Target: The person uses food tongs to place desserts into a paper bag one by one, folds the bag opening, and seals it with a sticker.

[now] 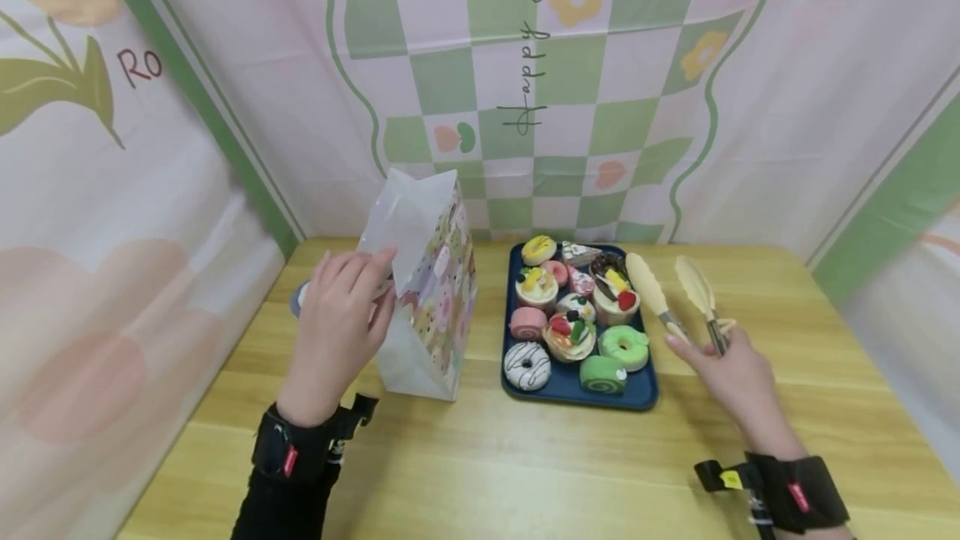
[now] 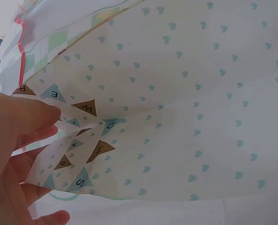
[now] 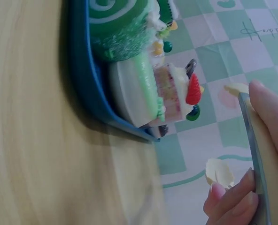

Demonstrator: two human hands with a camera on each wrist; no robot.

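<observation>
A paper bag (image 1: 435,298) with a colourful cartoon print and white sides stands upright on the table. My left hand (image 1: 337,315) pinches its edge on the left side between thumb and fingers. Small blue hearts and lettered triangles cover the bag side (image 2: 176,108) in the left wrist view. Right of the tray, my right hand (image 1: 738,377) holds a pair of tongs (image 1: 651,288) with cream-coloured tips. The tips stand apart with nothing between them. The dark blue tray (image 1: 577,399) carries several toy cakes and doughnuts, among them a green doughnut (image 1: 626,346) and a green roll (image 1: 602,375).
The wooden table (image 1: 555,473) meets a printed cloth backdrop (image 1: 502,82) with green checks behind. Cloth also hangs at the left and right. A small bluish object (image 1: 296,300) lies mostly hidden behind my left hand.
</observation>
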